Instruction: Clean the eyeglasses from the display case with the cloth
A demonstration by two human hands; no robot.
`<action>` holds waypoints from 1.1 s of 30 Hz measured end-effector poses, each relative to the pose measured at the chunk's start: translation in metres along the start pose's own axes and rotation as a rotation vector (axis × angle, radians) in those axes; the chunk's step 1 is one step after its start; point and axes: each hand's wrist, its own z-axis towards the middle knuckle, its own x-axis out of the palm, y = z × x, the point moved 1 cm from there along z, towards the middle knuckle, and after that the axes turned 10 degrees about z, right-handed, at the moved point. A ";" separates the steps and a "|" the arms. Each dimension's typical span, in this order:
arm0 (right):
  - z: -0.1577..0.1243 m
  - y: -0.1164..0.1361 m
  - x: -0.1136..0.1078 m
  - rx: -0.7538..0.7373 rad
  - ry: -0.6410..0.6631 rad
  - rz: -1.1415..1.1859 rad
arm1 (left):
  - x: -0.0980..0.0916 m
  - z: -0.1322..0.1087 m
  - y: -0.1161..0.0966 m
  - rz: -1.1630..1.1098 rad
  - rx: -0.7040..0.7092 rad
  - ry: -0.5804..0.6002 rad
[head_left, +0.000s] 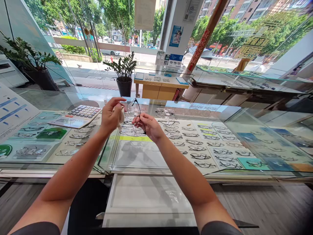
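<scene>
My right hand [151,128] grips a pair of dark thin-rimmed eyeglasses [140,110] between thumb and fingers, with one lens pointing up and the frame tilted over the counter. Beside it on the left, my left hand [110,116] is closed around a crumpled whitish cloth [121,118] and is close to the raised lens. Whether the cloth touches the glasses, I cannot tell. Beneath both hands lies the glass display counter [137,163], with rows of eyeglasses [193,142] inside.
On the counter's left side rest a calculator [77,116] and a printed sheet [14,112]. A white drawer [149,192] is pulled out below. Beyond the counter stand a potted plant [124,85] and a wooden display table [161,86] before large windows.
</scene>
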 end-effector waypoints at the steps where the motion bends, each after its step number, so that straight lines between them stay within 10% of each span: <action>1: 0.000 0.000 0.000 0.002 -0.001 -0.002 | 0.000 0.000 0.002 0.019 0.022 0.003; 10: 0.003 0.000 -0.004 0.003 0.001 -0.040 | -0.010 -0.002 0.000 0.078 0.177 0.308; 19: 0.005 0.000 -0.011 -0.039 0.024 -0.125 | -0.013 0.004 0.001 0.268 0.287 0.339; 26: 0.009 0.000 -0.019 -0.129 -0.011 -0.254 | -0.016 0.006 0.011 0.535 0.537 0.162; 33: 0.007 0.004 -0.021 -0.512 -0.167 -0.504 | -0.015 0.012 0.030 0.520 0.503 -0.176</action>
